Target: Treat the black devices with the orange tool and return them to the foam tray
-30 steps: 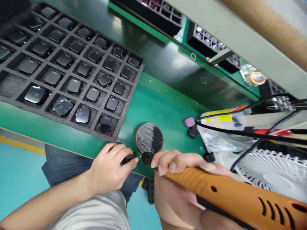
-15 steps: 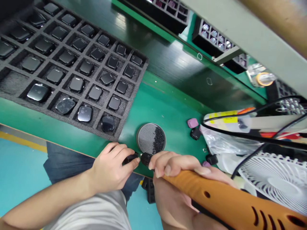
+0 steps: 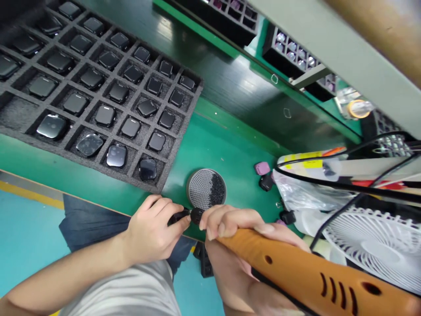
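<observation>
Left grip (image 3: pixel 151 232): closed around a small black part (image 3: pixel 179 216), over the near edge of the counter.
Right grip (image 3: pixel 230 224): closed around an orange rotary tool (image 3: pixel 289 263), its round black head (image 3: pixel 196 215) against the part.
Just far of the hands: a round mesh dish (image 3: pixel 206 189) holding black bits.
Far left, on the green counter (image 3: pixel 210 149): a foam tray (image 3: pixel 16 109) of black watch screens.
Right: a white fan (image 3: pixel 371 250).

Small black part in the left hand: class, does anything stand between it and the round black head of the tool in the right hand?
Nothing visible does: the small black part in the left hand appears to touch the round black head of the orange tool in the right hand.
</observation>
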